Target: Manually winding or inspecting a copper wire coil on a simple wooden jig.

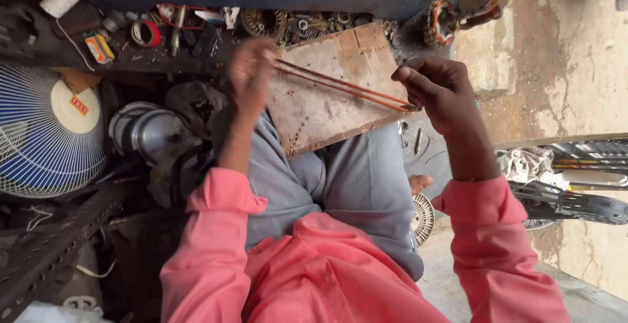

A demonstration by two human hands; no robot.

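1. The left hand (250, 74), blurred at upper centre of the frame, has its fingers closed round one end of a bundle of copper wire (340, 85).
2. The right hand (439, 94), at centre right, pinches the other end of the copper wire between thumb and curled fingers; the grip is tight.
3. The wire runs taut and nearly straight between both hands, sloping down toward the right. Holding it at both ends appears to keep the strands together and straight.
4. The wire sits just above a worn wooden board (327, 97) resting on the person's lap, over grey trousers (353, 179). The board appears to serve as a work surface within easy reach.
5. A blue fan guard (46, 133) lies at the left of the frame, with a round metal part (147, 130) beside it.
6. A cluttered desk (78, 55) along the top edge carries a red tape roll (145, 33) and small metal parts.
7. A wheel (575, 179) shows at the right edge.
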